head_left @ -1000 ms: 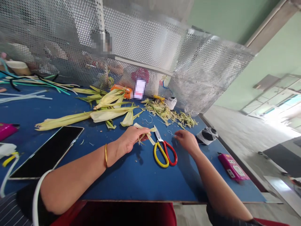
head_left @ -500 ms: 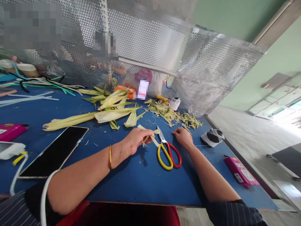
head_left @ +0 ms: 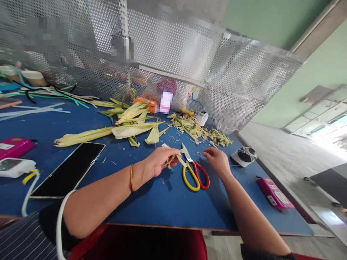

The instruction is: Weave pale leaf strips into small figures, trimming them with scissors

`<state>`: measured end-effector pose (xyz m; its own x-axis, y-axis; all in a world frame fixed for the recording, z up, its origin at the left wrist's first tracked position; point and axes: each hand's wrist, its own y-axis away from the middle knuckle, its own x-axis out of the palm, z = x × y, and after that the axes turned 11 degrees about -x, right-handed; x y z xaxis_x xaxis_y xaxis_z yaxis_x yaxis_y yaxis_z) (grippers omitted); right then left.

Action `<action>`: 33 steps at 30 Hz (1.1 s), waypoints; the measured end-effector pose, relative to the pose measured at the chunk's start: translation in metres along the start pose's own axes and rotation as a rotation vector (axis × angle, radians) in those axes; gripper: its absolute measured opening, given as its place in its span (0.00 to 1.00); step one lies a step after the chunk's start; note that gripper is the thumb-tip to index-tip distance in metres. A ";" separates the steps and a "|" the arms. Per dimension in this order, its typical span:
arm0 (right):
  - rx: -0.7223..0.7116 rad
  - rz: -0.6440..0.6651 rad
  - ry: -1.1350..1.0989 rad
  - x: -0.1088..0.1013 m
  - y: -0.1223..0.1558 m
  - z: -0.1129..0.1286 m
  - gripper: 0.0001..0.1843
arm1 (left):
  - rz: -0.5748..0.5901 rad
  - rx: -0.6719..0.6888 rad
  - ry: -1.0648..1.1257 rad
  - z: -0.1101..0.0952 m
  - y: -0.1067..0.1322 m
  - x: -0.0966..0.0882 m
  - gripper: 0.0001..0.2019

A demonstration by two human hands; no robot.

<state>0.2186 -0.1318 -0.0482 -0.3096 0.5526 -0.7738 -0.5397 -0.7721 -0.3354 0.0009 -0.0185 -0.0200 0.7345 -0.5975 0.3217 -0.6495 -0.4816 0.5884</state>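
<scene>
My left hand (head_left: 158,161) rests on the blue table (head_left: 162,202) with its fingers closed on a small folded strip of pale leaf (head_left: 173,157). A gold bangle (head_left: 131,177) circles that wrist. Just right of the strip lie scissors (head_left: 194,171) with one yellow and one red handle, blades pointing away from me. My right hand (head_left: 218,160) sits on the table beyond the scissors, fingertips pinched at a thin white thread (head_left: 201,155).
Long pale-green leaves (head_left: 124,128) and a heap of leaf trimmings (head_left: 197,131) lie toward a perforated metal screen (head_left: 176,61). A dark tablet (head_left: 67,169), a pink device (head_left: 15,147), a white charger (head_left: 15,167), a thread spool (head_left: 244,156) and a pink box (head_left: 275,193) surround my hands.
My right hand went forward past the scissors and has come back slightly. The left hand keeps hold of the leaf strip. The view has shifted a little.
</scene>
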 end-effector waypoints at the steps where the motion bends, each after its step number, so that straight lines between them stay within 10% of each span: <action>1: 0.013 0.019 0.043 0.002 -0.003 -0.001 0.06 | 0.003 0.005 -0.002 0.000 0.000 0.000 0.08; 10: 0.058 0.082 0.170 0.025 -0.019 -0.009 0.05 | 0.003 -0.036 0.004 0.000 -0.001 0.000 0.09; 18: -0.018 -0.113 -0.019 0.004 -0.005 0.005 0.08 | 0.017 -0.035 -0.005 0.001 0.000 0.001 0.08; 33: 0.043 -0.088 -0.605 0.023 0.099 0.082 0.13 | 0.399 -0.321 0.009 0.009 -0.009 -0.002 0.06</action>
<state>0.0936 -0.1700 -0.0547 -0.6453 0.7036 -0.2974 -0.6106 -0.7091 -0.3527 0.0037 -0.0193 -0.0328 0.4448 -0.6881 0.5733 -0.7872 0.0050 0.6166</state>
